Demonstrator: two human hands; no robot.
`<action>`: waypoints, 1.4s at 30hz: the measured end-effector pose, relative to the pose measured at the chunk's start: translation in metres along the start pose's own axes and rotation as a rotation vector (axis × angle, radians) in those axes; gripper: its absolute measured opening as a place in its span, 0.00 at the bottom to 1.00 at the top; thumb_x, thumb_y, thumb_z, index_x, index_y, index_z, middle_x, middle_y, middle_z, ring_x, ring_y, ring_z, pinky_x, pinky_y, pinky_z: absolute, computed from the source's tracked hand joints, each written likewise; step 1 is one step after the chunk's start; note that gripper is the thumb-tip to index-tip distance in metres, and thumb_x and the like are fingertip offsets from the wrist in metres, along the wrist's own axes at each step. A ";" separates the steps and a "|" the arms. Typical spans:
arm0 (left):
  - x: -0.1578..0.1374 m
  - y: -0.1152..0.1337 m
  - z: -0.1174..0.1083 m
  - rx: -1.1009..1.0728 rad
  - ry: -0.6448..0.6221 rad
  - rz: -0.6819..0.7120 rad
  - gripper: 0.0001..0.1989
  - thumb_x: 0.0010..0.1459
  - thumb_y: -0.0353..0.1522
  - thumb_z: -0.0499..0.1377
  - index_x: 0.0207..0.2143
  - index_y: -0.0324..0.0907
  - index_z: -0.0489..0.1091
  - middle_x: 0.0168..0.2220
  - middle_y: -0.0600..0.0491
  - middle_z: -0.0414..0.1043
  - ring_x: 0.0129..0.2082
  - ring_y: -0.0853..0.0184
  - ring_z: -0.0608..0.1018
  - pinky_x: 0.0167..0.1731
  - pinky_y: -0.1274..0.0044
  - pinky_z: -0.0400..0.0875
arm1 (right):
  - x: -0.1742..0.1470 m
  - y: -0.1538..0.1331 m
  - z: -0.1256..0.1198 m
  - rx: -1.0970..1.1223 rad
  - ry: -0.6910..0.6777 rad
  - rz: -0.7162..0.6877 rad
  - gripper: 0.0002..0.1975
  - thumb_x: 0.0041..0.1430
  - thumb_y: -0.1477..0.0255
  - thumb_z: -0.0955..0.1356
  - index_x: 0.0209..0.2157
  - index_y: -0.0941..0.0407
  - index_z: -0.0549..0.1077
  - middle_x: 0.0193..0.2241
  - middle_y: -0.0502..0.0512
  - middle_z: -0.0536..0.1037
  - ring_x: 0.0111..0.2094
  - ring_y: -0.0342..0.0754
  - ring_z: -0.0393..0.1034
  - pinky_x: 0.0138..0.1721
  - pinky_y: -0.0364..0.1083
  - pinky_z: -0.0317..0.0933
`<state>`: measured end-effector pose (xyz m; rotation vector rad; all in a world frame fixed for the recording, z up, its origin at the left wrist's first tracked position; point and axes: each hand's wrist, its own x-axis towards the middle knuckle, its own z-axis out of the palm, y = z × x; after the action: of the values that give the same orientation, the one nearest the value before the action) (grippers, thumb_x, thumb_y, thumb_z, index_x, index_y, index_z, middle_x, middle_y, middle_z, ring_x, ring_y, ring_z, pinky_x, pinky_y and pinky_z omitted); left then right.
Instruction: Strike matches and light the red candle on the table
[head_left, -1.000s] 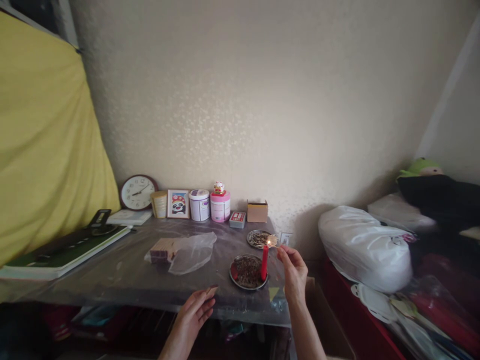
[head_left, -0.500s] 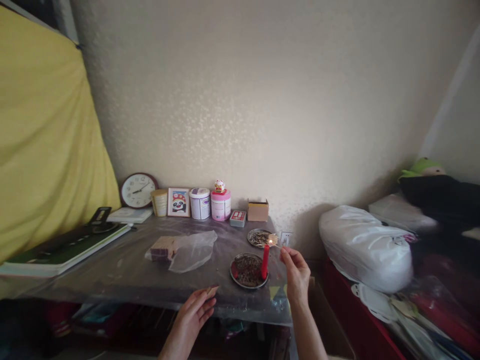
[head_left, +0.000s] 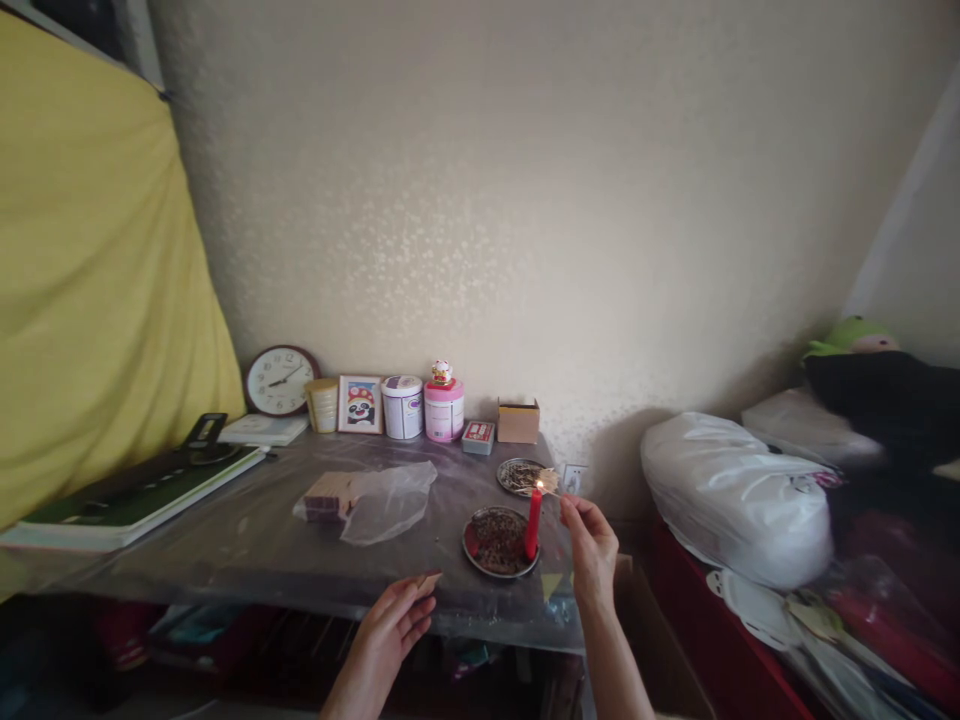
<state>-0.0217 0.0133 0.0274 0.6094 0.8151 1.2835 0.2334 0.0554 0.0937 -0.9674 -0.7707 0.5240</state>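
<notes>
A red candle [head_left: 533, 525] stands upright at the right side of a round metal dish [head_left: 501, 575] full of dark residue. My right hand [head_left: 594, 548] pinches a thin match [head_left: 553, 492] just right of the candle. The match's far end meets the candle's top, where a small flame glows; I cannot tell whether the wick itself burns. My left hand [head_left: 390, 632], low and in front of the table edge, is closed on a small tan matchbox [head_left: 430, 583], partly hidden by the fingers.
Behind the candle lies a second dish [head_left: 501, 484] of matchsticks. A pack of small boxes [head_left: 328, 497] and a clear plastic bag [head_left: 390, 505] lie mid-table. Tins [head_left: 403, 408], a clock [head_left: 281, 381] and a cardboard box [head_left: 518, 422] line the wall. White bags [head_left: 739, 490] sit at right.
The match's burning end has come down slightly onto the candle's top; before, it was just above and to the right. The left hand still holds the matchbox. The view has shifted slightly.
</notes>
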 end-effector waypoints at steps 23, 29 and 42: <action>0.000 -0.001 -0.002 -0.025 -0.015 -0.016 0.13 0.44 0.37 0.65 0.34 0.43 0.74 0.41 0.48 0.77 0.40 0.61 0.77 0.41 0.73 0.69 | -0.001 -0.002 0.000 0.036 -0.002 0.031 0.13 0.41 0.63 0.74 0.26 0.58 0.75 0.23 0.48 0.76 0.25 0.42 0.65 0.30 0.42 0.60; -0.001 0.000 0.000 -0.043 -0.011 -0.018 0.14 0.43 0.35 0.66 0.35 0.42 0.74 0.39 0.49 0.77 0.39 0.62 0.77 0.40 0.73 0.69 | -0.001 -0.003 0.001 0.033 0.000 0.024 0.14 0.40 0.63 0.74 0.26 0.58 0.75 0.23 0.49 0.75 0.24 0.43 0.65 0.29 0.42 0.60; -0.001 -0.001 0.000 -0.059 -0.012 -0.024 0.13 0.44 0.35 0.66 0.34 0.42 0.74 0.37 0.49 0.78 0.38 0.62 0.77 0.39 0.74 0.69 | -0.003 -0.005 0.002 0.050 -0.025 0.050 0.12 0.42 0.64 0.73 0.26 0.57 0.74 0.23 0.47 0.74 0.25 0.41 0.64 0.30 0.40 0.59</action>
<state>-0.0217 0.0122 0.0270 0.5578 0.7699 1.2769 0.2305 0.0522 0.0982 -0.9372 -0.7538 0.5974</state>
